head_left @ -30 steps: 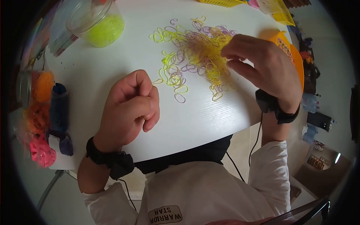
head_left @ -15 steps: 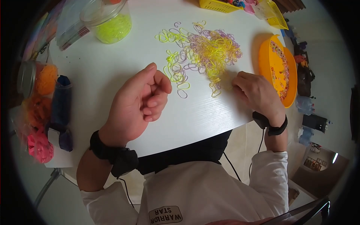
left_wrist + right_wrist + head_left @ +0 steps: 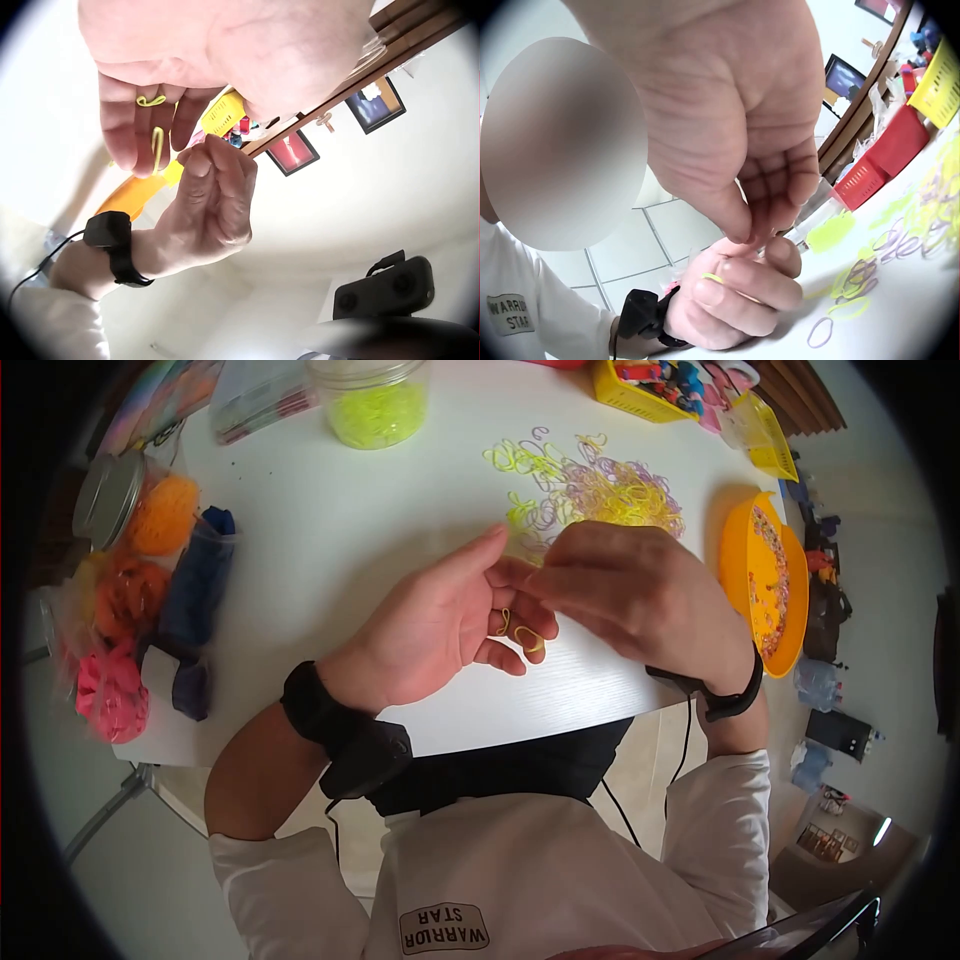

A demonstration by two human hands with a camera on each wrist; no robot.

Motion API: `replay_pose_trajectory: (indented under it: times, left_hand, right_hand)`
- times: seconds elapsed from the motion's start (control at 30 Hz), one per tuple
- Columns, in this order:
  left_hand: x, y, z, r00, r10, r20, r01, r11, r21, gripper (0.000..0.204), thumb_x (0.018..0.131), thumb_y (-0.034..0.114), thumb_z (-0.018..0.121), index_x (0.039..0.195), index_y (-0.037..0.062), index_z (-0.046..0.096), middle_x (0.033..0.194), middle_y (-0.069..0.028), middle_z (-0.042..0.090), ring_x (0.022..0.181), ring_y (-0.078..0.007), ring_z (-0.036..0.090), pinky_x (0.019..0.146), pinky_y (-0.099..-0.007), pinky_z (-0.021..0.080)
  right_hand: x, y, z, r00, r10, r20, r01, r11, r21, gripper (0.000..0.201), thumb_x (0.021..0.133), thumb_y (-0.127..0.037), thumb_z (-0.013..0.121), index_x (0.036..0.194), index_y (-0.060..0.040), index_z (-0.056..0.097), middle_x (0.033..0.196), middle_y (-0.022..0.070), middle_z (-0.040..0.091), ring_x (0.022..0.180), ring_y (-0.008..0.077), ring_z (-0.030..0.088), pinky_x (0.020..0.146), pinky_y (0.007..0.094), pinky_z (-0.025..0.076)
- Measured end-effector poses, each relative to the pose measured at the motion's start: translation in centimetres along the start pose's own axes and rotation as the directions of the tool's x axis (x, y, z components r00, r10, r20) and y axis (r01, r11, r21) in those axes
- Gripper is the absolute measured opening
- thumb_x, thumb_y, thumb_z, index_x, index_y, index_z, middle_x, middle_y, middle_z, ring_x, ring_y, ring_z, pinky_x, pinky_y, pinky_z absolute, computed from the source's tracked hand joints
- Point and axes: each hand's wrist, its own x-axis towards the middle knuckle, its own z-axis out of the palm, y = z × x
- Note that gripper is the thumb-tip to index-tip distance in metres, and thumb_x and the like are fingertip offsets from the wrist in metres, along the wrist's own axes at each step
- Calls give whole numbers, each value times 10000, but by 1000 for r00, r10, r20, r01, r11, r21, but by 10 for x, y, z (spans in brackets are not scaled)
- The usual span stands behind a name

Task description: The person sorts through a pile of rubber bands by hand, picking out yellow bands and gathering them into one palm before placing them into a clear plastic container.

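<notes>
My left hand [image 3: 430, 620] is palm up with its fingers loosely bent. A thin yellow rubber band [image 3: 157, 142] lies against one finger, and a second small yellow loop [image 3: 150, 100] sits beside it on the fingers. The right hand [image 3: 640, 595] has its thumb and fingertips drawn together right at the left index fingertip; I cannot tell what is between them. Behind both hands spreads a loose heap of yellow and purple rubber bands [image 3: 640, 500], partly covered by the right hand in the head view.
A clear jar [image 3: 375, 405] of neon yellow bands stands at the back. An orange tray [image 3: 740, 560] with small beads is at the right. Bags of orange and pink bands [image 3: 112, 685] lie left. Yellow baskets [image 3: 625, 402] are at the far right.
My right hand has gone from the heap over to the left hand. The left hand has moved right and uncurled, and yellow bands now show on its fingers.
</notes>
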Motion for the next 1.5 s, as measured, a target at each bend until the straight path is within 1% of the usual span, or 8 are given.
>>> replay_pose_trajectory:
  times: [0.2,0.33,0.47,0.57,0.7,1.13,1.37,1.5]
  left_hand:
    - [0,1,-17,992,59,109,-47,992,-114,511,1019,496,303,975,61,568,827,-71,575,659,-188,537,578,-285,423]
    - [-7,21,14,932,209,-296,-248,963,-102,501,1015,499,323,933,59,549,766,-45,567,539,-140,478,498,-248,372]
    - [-7,15,-1,988,46,-147,-69,984,-161,544,995,566,337,887,74,543,612,-2,474,420,-99,338,426,-234,300]
    - [-12,21,-12,986,167,-2,-164,968,-189,563,985,596,337,821,97,540,535,48,374,417,-66,260,419,-225,232]
    - [-10,22,-4,982,116,-149,-138,980,-145,615,984,624,278,755,112,529,541,66,241,442,-72,180,437,-234,197]
    - [2,3,-4,997,66,-40,-71,988,-137,613,993,590,310,1044,40,575,969,-54,603,832,-178,592,760,-313,470]
    - [0,4,-2,996,66,-59,-70,996,-62,587,1005,572,270,1045,67,567,814,-36,565,623,-143,520,588,-268,438]
    - [-8,15,-7,997,15,-81,-25,992,-127,560,1001,577,291,875,98,553,611,33,379,475,-85,310,460,-224,266]
  right_hand:
    - [-6,17,-2,985,174,15,-174,985,-11,173,802,-66,682,975,-59,670,876,87,619,791,310,629,663,395,510]
    - [-14,24,7,980,174,98,-174,985,1,168,764,-52,722,921,-39,663,875,89,623,776,300,633,652,393,505]
    - [-14,23,19,985,133,108,-127,990,-59,150,767,-57,712,900,-45,643,898,88,618,797,300,629,668,396,511]
    - [-14,22,20,987,116,115,-104,989,-108,133,771,-60,701,870,-34,617,898,90,613,796,301,622,675,396,512]
    - [-7,21,25,991,77,105,-62,989,-136,142,760,-54,692,853,-18,591,886,96,604,783,300,616,672,401,509]
    - [22,6,3,996,-68,-56,70,997,30,172,694,-33,703,843,-45,621,784,73,569,705,270,610,585,363,499]
    - [22,15,3,1000,2,-29,2,988,154,161,727,-53,700,884,-43,667,804,71,591,728,276,615,602,373,499]
    - [16,34,-4,986,134,101,-138,990,36,175,781,-98,706,946,-62,659,844,82,595,782,305,615,670,404,486]
